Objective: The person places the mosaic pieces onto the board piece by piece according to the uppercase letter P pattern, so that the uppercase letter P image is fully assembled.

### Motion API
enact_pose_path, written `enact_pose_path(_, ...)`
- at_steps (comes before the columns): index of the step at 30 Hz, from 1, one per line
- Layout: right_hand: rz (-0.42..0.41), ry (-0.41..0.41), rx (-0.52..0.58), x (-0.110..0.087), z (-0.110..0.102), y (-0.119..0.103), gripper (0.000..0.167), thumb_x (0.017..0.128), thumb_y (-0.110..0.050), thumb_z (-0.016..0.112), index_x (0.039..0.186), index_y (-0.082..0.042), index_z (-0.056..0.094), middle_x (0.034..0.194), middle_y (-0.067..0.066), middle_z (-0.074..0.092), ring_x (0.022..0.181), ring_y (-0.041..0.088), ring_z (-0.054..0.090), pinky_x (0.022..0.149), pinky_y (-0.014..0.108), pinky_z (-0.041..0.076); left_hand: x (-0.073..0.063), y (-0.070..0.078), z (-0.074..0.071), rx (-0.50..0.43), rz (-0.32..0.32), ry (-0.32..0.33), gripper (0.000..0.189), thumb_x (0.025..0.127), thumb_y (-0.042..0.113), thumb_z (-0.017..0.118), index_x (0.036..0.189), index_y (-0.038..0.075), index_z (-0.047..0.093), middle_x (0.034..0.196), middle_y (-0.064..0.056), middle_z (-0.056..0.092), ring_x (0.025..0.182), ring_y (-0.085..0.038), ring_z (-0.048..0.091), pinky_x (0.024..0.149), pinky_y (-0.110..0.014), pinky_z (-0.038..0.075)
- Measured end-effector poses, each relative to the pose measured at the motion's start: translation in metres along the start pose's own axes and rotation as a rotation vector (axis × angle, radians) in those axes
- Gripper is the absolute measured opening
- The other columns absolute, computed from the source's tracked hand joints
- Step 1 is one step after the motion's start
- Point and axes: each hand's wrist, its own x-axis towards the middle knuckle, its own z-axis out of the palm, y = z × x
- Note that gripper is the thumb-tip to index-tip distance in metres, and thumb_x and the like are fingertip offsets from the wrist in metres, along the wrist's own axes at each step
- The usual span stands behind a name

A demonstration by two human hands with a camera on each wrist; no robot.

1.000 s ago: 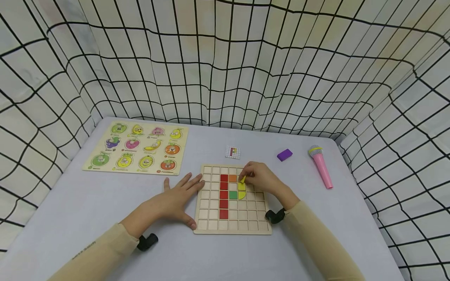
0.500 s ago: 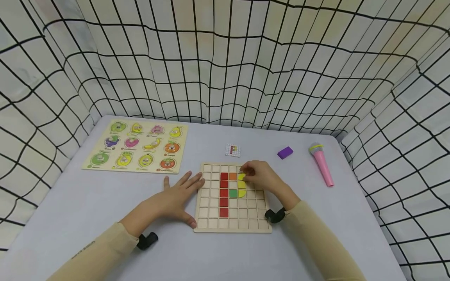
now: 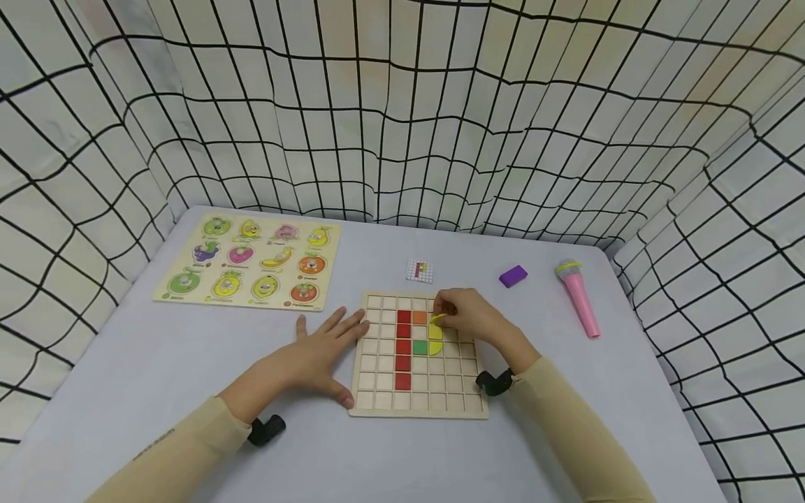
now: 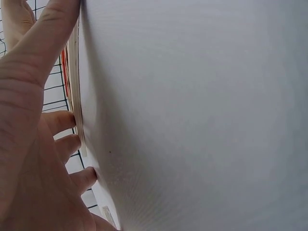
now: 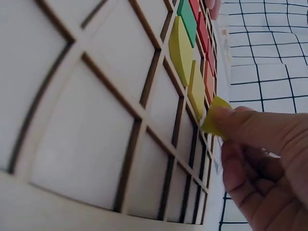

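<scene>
A wooden grid board [image 3: 449,384] lies in the middle of the head view. It bears a column of red tiles [image 3: 403,347], one orange tile [image 3: 419,318], one green tile [image 3: 420,347] and yellow tiles [image 3: 435,348]. Between thumb and finger, my right hand [image 3: 468,314] pinches a yellow tile [image 5: 215,115] with a curved edge. That tile is tilted at the cell right of the orange one, above the other yellow tiles. My left hand [image 3: 317,356] lies with spread fingers along the board's left edge, its fingertips and thumb touching the rim.
A fruit puzzle board [image 3: 242,262] lies at the back left. Behind the grid board are a small pattern card [image 3: 419,270] and a purple block [image 3: 513,276]. A pink toy microphone [image 3: 580,300] lies at the right. Black netting [image 3: 402,140] surrounds the table.
The pinched yellow tile has tipped from nearly upright to flatter over its cell, then lifted slightly at its edge. My left hand stays in place. The head view has shifted slightly.
</scene>
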Motion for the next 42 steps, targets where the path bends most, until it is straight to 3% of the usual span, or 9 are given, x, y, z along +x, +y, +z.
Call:
enact_pose_path(5, 0.091, 0.103, 0.153, -0.001, 0.003, 0.001, 0.015, 0.098, -0.018, 0.071, 0.113, -0.017, 0.074, 0.100, 0.000, 0.072, 0.090, 0.018, 0.062, 0.085, 0.035, 0.053, 0.000, 0.001, -0.001, 0.008, -0.013, -0.009, 0.137, 0.057, 0.076, 0.086, 0.165, 0.016, 0.026, 0.175, -0.006, 0.011, 0.161, -0.040, 0.005, 0.102, -0.092, 0.001)
enact_pose_path(12, 0.164, 0.117, 0.237, -0.002, 0.005, 0.002, 0.010, 0.096, -0.017, 0.073, 0.104, -0.011, 0.074, 0.096, 0.004, 0.074, 0.088, 0.019, 0.065, 0.083, 0.035, 0.053, 0.000, 0.002, -0.001, 0.004, -0.004, 0.005, 0.136, 0.057, 0.076, 0.086, 0.165, 0.016, 0.028, 0.175, -0.006, 0.013, 0.161, -0.040, 0.007, 0.102, -0.093, 0.002)
enact_pose_path(19, 0.197, 0.119, 0.180, -0.006, 0.008, -0.001, 0.013, 0.096, -0.018, 0.072, 0.106, -0.011, 0.077, 0.096, 0.003, 0.074, 0.089, 0.017, 0.064, 0.086, 0.037, 0.054, 0.000, 0.003, 0.001, 0.011, -0.009, -0.001, 0.137, 0.056, 0.076, 0.086, 0.165, 0.018, 0.026, 0.175, -0.004, 0.011, 0.161, -0.038, 0.005, 0.102, -0.092, 0.001)
enact_pose_path(31, 0.242, 0.188, 0.107, -0.009, 0.014, -0.008, 0.014, 0.094, -0.025, 0.077, 0.089, -0.012, 0.075, 0.079, 0.000, 0.068, 0.076, 0.016, 0.057, 0.068, 0.029, 0.046, 0.000, 0.005, -0.001, 0.013, 0.005, 0.001, 0.138, 0.057, 0.077, 0.085, 0.165, 0.016, 0.026, 0.175, -0.005, 0.011, 0.161, -0.040, 0.005, 0.102, -0.092, 0.002)
enact_pose_path(42, 0.234, 0.256, 0.048, -0.017, -0.002, 0.008, 0.021, 0.102, -0.027, 0.064, 0.106, -0.011, 0.077, 0.093, 0.003, 0.074, 0.084, 0.018, 0.063, 0.074, 0.033, 0.053, -0.001, 0.004, -0.006, 0.019, 0.002, -0.023, 0.134, 0.061, 0.076, 0.084, 0.165, 0.015, 0.025, 0.175, -0.006, 0.012, 0.161, -0.041, 0.007, 0.101, -0.093, 0.004)
